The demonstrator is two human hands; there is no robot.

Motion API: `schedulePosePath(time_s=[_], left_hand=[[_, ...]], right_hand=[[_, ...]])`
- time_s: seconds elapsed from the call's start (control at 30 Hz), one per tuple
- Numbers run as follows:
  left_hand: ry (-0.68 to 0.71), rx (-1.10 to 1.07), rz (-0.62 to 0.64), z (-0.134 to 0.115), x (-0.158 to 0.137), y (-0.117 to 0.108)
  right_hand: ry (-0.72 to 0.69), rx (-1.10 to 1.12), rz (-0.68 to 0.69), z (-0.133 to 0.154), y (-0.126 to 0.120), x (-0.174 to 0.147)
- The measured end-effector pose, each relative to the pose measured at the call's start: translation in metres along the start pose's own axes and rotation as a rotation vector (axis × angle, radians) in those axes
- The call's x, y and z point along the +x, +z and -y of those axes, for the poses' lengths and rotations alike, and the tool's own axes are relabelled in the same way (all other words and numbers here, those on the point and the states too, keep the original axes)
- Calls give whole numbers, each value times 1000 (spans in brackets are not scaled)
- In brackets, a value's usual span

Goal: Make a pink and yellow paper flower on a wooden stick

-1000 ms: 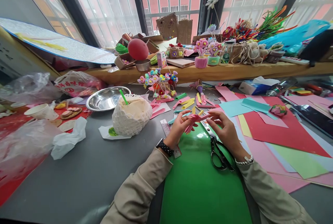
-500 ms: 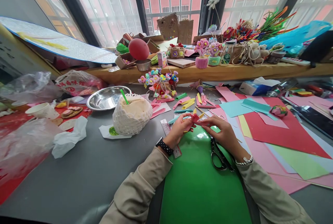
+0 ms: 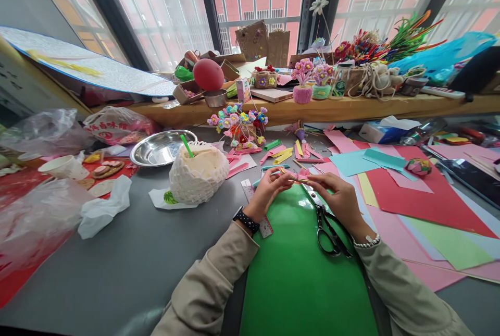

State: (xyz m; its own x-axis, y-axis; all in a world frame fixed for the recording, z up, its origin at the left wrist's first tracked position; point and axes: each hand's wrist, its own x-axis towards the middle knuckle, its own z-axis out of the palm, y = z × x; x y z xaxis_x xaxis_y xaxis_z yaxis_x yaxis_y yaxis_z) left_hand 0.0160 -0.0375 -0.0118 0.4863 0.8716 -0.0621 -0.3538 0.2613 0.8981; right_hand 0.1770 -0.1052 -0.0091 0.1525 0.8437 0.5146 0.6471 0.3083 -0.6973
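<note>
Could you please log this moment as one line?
Left hand: holding pink paper | Right hand: holding same paper | Scissors: lying on green mat | Yellow strips: on table, beyond hands

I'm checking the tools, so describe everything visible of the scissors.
The scissors have glossy black handles with looped grips and silver, metallic-looking blades. They lie on the green mat, blades pointing away from the camera, handles nearer. The right hand is beside them, not gripping them. The blade tips are unclear, so I can't tell whether they're fully closed.
</note>
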Motion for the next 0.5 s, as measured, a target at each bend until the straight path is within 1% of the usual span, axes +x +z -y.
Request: schedulePosePath(time_s=[0.1,0.2,0.37,0.5], left_hand=[[103,135,-57,3,0,1],[136,207,-108,4,1,0],[108,152,-130,4,2,-2],[90,166,-106,3,1,-1]], right_hand=[[90,36,-2,0,-1,0],[103,62,62,-1,-2,1],[50,129,208,0,-5,2],[-58,112,261,2,-9,3]])
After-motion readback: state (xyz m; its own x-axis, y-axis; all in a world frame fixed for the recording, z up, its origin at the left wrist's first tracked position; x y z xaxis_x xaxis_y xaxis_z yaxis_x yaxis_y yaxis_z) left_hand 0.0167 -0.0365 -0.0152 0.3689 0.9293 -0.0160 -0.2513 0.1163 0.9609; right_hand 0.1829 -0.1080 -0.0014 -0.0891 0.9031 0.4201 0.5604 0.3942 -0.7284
